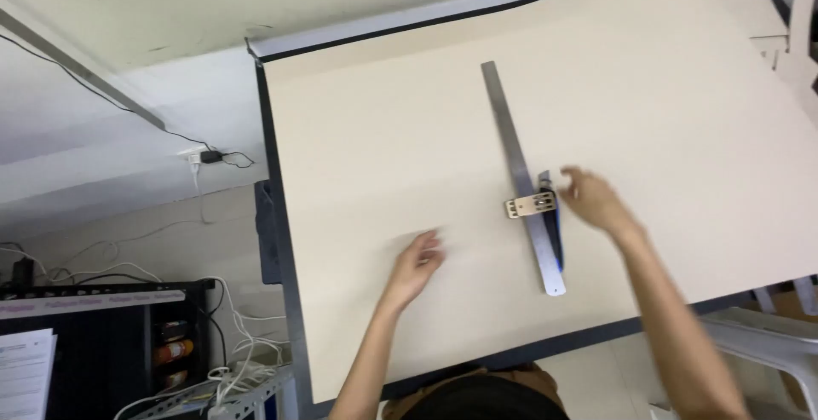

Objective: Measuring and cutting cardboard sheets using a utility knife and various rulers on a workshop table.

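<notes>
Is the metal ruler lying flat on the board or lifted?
Flat. The metal ruler lies full length on the beige board, a small bracket across it; the right hand is beside it, not gripping it.

Ruler [520, 173] lying on board [383, 130], bracket [530, 204] across it, right hand [594, 200] just beside bracket, left hand [415, 264] on board

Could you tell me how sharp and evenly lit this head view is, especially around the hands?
In the head view, both the left hand and the right hand are smeared by motion blur; the steel ruler and the beige board stay fairly crisp. Lighting is soft and even, with only faint shadows under the hands and no harsh glare; straight edges look slightly bent by the wide lens.
</notes>
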